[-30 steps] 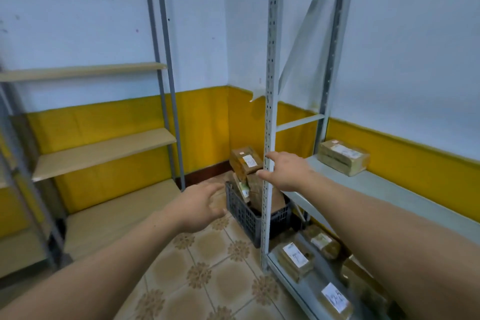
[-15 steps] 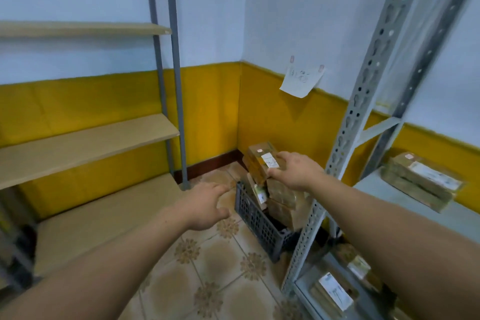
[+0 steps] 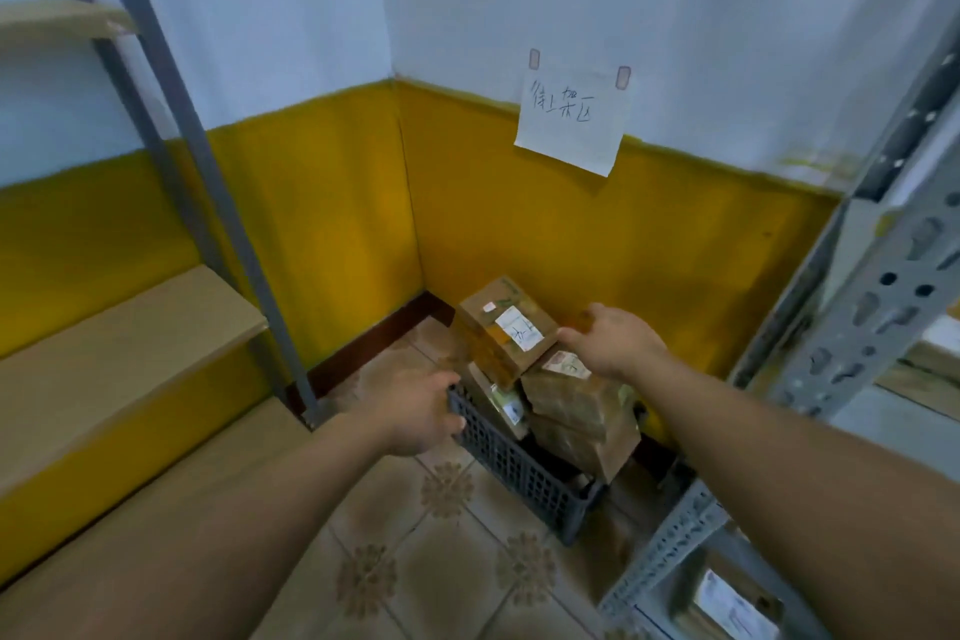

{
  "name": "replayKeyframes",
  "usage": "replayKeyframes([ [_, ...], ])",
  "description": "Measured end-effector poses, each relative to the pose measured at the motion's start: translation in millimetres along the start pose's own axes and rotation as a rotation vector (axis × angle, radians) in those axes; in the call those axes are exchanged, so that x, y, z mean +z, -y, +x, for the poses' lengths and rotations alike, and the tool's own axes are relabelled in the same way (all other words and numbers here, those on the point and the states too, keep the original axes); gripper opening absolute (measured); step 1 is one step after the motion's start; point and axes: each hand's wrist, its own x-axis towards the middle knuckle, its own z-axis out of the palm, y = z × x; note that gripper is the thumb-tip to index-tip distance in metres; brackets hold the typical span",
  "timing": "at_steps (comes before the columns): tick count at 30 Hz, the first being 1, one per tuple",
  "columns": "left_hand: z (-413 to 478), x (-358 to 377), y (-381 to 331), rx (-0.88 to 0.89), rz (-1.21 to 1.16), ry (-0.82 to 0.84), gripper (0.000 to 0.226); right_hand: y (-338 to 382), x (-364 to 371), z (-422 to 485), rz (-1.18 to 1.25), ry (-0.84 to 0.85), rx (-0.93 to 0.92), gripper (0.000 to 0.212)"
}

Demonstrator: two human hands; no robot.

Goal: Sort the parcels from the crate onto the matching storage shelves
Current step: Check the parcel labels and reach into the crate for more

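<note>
shelves (image 3: 130, 327) at 9 o'clock | left hand (image 3: 415, 411) at 9 o'clock corner of crate (image 3: 519, 468), fingers loosely curled, grip unclear | parcel (image 3: 498, 333) tilted atop pile (image 3: 576, 411) in crate, 6 o'clock of note (image 3: 571, 120) | right hand (image 3: 618, 338) at parcel's 3 o'clock end, fingers apart, thumb touching | rack (image 3: 883, 301) at 3 o'clock

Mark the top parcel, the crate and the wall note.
top parcel (image 3: 500, 337): head view, top face beside its label.
crate (image 3: 519, 467): head view, near mesh wall.
wall note (image 3: 571, 122): head view, middle of the sheet.

Storeroom: metal shelving (image 3: 878, 307), parcels (image 3: 501, 333) in crate (image 3: 524, 470)
</note>
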Motion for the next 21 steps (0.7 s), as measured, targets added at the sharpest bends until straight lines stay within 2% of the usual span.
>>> replayKeyframes([
  [3,51.0,-16.6,19.6,0.028,0.057,0.039,0.059,-4.1,8.1,40.9,0.02,0.049,0.071,0.067],
  [7,108.5,-39.4,45.0,0.094,0.105,0.079,0.071,-7.9,9.9,88.2,0.034,0.089,0.154,0.068],
  [12,220.7,-33.4,102.4,0.134,0.055,0.102,0.074,-1.1,20.1,158.2,0.086,0.074,0.279,0.071],
  [14,251.5,-42.5,113.2,0.165,0.035,0.144,0.067,5.0,27.3,183.0,0.116,0.061,0.345,0.071],
  [17,308.1,-52.5,135.8,0.185,0.025,0.206,0.068,11.2,43.4,214.0,0.158,0.077,0.447,0.072],
  [21,378.2,-59.9,158.7,0.233,0.057,0.276,0.07,17.5,66.1,248.9,0.17,0.148,0.494,0.058],
])
